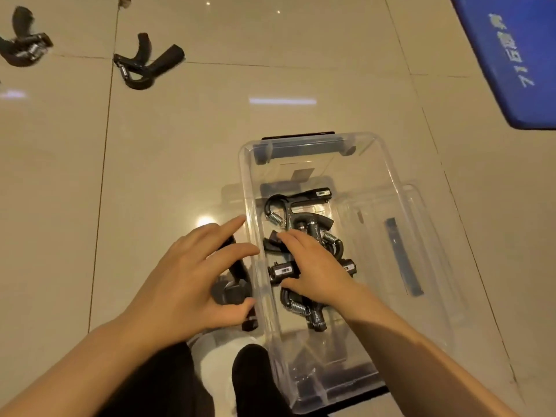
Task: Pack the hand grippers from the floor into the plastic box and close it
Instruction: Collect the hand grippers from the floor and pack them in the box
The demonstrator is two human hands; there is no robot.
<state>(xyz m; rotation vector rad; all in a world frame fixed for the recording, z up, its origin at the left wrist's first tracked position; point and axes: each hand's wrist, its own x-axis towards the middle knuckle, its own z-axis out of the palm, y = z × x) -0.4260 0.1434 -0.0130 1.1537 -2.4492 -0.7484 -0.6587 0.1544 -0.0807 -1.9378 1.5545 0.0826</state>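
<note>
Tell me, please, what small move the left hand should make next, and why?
Probably lift the gripper over the box wall and set it inside: the left hand holds it just outside, while the right hand rests on those already packed.

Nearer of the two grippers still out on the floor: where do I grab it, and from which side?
Take the nearer floor gripper by its straight padded handle, which points right, coming down from above. It lies flat on the tile with bare floor around it. The spring and hooked end at its left look awkward to grip.
</note>
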